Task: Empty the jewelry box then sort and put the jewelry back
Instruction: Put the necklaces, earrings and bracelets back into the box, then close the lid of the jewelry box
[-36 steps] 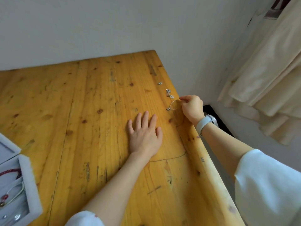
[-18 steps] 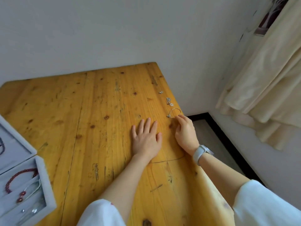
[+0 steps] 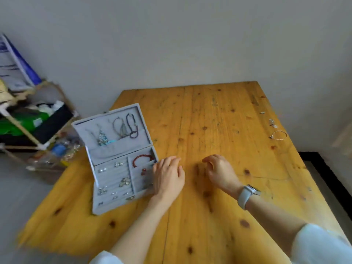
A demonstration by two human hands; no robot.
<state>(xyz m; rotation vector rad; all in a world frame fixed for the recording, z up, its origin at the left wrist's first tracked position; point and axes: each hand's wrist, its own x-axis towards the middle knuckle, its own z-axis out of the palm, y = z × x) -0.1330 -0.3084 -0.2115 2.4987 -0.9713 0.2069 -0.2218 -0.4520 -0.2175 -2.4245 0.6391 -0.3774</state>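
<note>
While both hands (image 3: 168, 176) (image 3: 219, 171) rest relaxed and empty, the jewelry box (image 3: 122, 203) holds earrings (image 3: 124, 181) and bracelets (image 3: 142, 159).

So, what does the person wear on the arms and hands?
Both arms have short white sleeves, bare below. The right wrist carries a watch with a pale grey band. The left hand and right hand show no gloves.

Bare table (image 3: 219, 119) beyond hands; jewelry box (image 3: 122, 203) left, bangle (image 3: 278, 135) far right.
</note>
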